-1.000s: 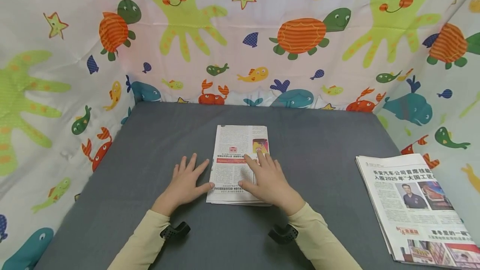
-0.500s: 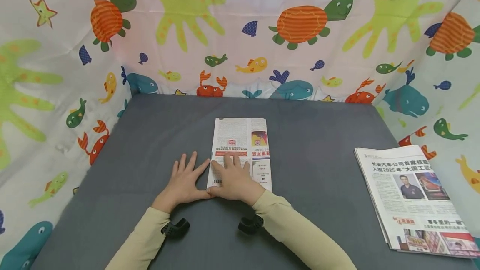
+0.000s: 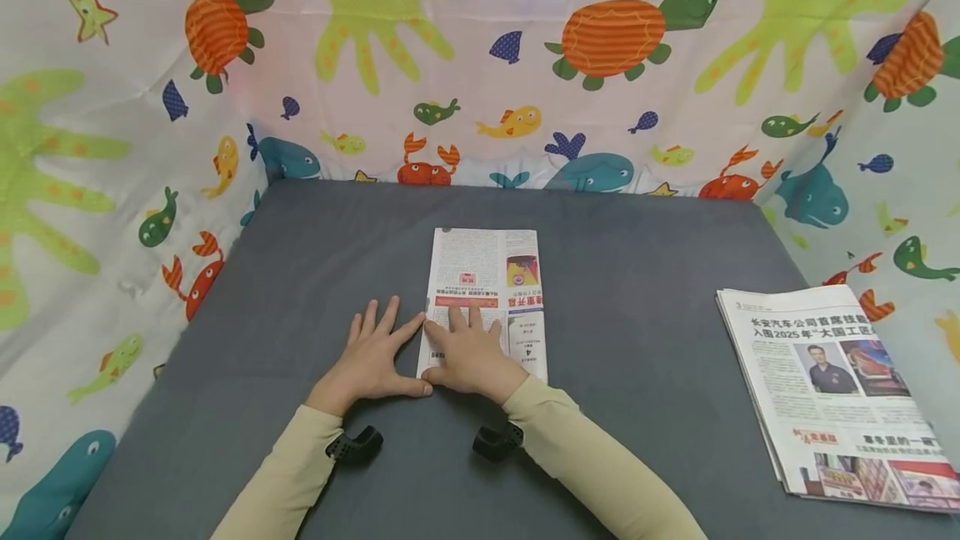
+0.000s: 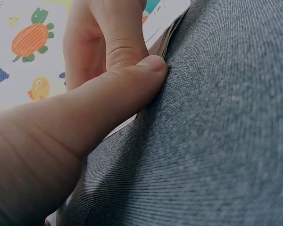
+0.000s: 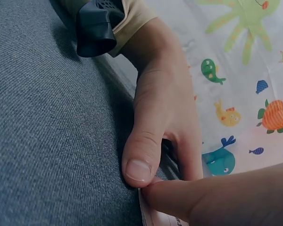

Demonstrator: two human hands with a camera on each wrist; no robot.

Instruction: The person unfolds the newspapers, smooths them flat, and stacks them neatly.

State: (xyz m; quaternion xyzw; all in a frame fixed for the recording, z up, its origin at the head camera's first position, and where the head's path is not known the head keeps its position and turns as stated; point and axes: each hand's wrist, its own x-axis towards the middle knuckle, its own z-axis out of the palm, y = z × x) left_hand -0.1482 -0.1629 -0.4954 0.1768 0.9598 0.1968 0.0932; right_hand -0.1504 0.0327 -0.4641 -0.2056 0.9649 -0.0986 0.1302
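Observation:
In the head view a folded newspaper (image 3: pixel 476 261) lies flat on the grey cloth, its print upside down. My right hand (image 3: pixel 476 354) rests on its lower left part with the fingers spread. Beside the left edge is my left hand (image 3: pixel 369 361), fingers spread on the cloth, thumb at the newspaper's near left corner. The two thumbs nearly meet there. In the left wrist view my left thumb (image 4: pixel 108 92) touches the layered paper edge (image 4: pixel 166 40). The right wrist view shows my left hand (image 5: pixel 155 108) close to my right thumb (image 5: pixel 172 195), with a strip of paper below.
A thicker stack of newspapers (image 3: pixel 776 415) lies at the right side of the grey cloth table (image 3: pixel 637 290). A curtain (image 3: pixel 465 48) printed with sea animals surrounds the table at the back and sides. Each wrist wears a black band (image 3: pixel 356 444).
My right hand has moved left across the newspaper, from its right half to its lower left part, close to my left hand. The left hand has hardly moved.

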